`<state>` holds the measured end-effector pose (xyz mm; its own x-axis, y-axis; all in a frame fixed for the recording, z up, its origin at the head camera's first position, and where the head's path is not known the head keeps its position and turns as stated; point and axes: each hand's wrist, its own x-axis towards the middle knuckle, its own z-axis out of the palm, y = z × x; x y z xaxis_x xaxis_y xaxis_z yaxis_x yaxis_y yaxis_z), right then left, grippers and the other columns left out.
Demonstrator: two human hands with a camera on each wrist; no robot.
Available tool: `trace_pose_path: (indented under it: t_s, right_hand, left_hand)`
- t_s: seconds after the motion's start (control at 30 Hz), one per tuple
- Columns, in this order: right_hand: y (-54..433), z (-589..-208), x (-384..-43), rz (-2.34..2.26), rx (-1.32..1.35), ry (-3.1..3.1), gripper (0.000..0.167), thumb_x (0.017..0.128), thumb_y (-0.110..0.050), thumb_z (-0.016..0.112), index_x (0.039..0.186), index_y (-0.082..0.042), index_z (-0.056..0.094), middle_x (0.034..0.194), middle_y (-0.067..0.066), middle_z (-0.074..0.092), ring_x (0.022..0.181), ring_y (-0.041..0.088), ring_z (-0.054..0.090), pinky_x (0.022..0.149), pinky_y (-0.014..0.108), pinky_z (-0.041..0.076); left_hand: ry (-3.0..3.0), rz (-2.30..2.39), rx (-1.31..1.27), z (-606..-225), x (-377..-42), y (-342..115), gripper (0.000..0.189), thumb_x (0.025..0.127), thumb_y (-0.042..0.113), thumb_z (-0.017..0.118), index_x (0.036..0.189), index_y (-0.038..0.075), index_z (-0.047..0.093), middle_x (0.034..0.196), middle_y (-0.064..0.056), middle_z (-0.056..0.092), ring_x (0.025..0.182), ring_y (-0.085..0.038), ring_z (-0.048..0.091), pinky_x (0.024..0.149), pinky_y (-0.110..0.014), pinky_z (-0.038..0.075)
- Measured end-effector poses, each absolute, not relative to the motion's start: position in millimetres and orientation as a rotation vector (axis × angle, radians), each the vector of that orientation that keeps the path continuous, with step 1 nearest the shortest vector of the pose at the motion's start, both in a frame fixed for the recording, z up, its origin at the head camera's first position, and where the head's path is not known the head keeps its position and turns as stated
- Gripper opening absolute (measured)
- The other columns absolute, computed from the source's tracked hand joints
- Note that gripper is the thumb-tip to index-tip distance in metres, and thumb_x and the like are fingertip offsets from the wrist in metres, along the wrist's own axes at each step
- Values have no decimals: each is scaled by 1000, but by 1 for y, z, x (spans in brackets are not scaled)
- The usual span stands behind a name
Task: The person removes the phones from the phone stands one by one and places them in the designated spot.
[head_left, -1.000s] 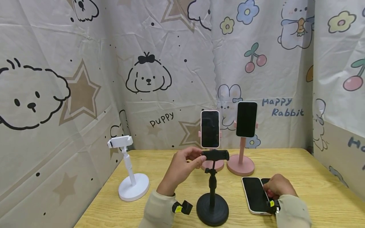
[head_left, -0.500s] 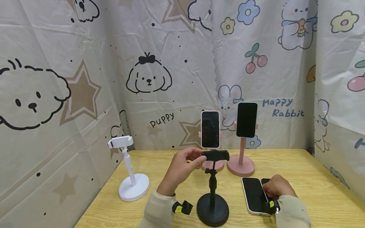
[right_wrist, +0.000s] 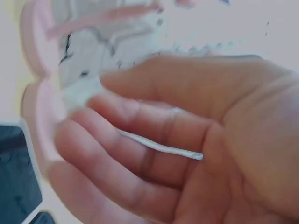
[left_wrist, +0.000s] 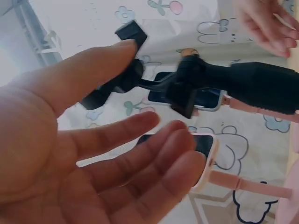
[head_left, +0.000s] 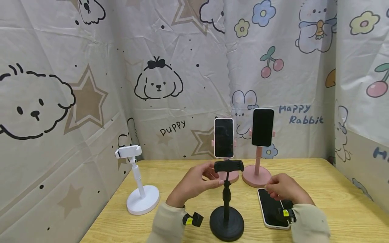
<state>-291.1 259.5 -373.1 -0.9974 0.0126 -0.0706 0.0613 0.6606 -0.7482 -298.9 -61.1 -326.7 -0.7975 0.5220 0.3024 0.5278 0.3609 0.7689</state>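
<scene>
A black phone stand (head_left: 226, 195) with a round base stands upright before me, its clamp (head_left: 229, 165) holding no phone. My left hand (head_left: 194, 184) is at the stand's neck, just below the clamp. In the left wrist view the thumb (left_wrist: 96, 70) overlaps the clamp and the fingers are spread loosely; contact is unclear. My right hand (head_left: 287, 188) hovers above two phones lying side by side, fingers loosely bent and holding nothing. One is a white-edged phone (head_left: 270, 209); the other phone (head_left: 287, 204) is mostly hidden under the hand and wrist.
Behind the black stand are two pink stands, one bearing a white-framed phone (head_left: 224, 137), the other a black-screened phone (head_left: 262, 127). A white phone stand (head_left: 143, 199) is at the left. Printed curtains (head_left: 170, 111) enclose the wooden table (head_left: 182, 233).
My left hand has slid from the clamp's left end down to the neck, and the clamp now looks unheld. My right hand has risen off the phones, up and left.
</scene>
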Motion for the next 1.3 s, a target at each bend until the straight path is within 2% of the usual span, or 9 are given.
trace_pose_path:
  t_s: [0.2,0.47,0.67,0.73,1.03,1.3]
  right_hand:
    - [229,-354,-284,-1213,-182,2804,21,86,-18,73,100,-3,67,83,7,63,70,19,62,64,36,57]
    - [199,-344,-279,-1260,-560,2666,29,82,-22,78,101,-3,68,82,6,67,71,21,63,66,38,57]
    - [185,-346,-278,-1238,-670,2648,33,81,-27,79,102,-4,68,85,4,68,73,19,64,69,38,57]
    - [182,-346,-278,-1222,-695,2663,30,81,-27,78,100,-5,69,84,3,67,73,19,63,69,38,57]
    - [173,-346,-279,-1165,-761,2714,16,82,-29,77,89,-15,73,78,-3,67,71,18,60,69,38,55]
    - [171,-346,-279,-1164,-758,2725,13,83,-29,77,87,-17,74,76,-2,67,72,18,59,71,38,53]
  left_hand:
    - [-2695,-1412,-1028,-336,-301,-52,42,79,27,81,117,17,66,97,5,64,87,-13,63,68,-29,52]
    - [-2763,-1467,-1062,-345,-307,-49,32,78,19,82,107,18,69,94,1,66,80,-12,67,67,-26,55]
    - [-2787,-1466,-1211,-355,-315,-48,46,78,14,82,120,21,65,96,4,66,83,-11,67,70,-24,55]
    - [-2780,-1455,-1247,-357,-317,-47,46,78,15,81,121,19,64,97,4,66,84,-10,67,70,-24,55]
    - [-2795,-1529,-1198,-364,-322,-44,19,78,16,81,96,15,73,90,5,69,80,-11,67,69,-26,56]
    - [-2790,-1546,-1194,-366,-323,-43,16,78,15,81,92,11,75,87,5,70,77,-10,68,68,-26,56]
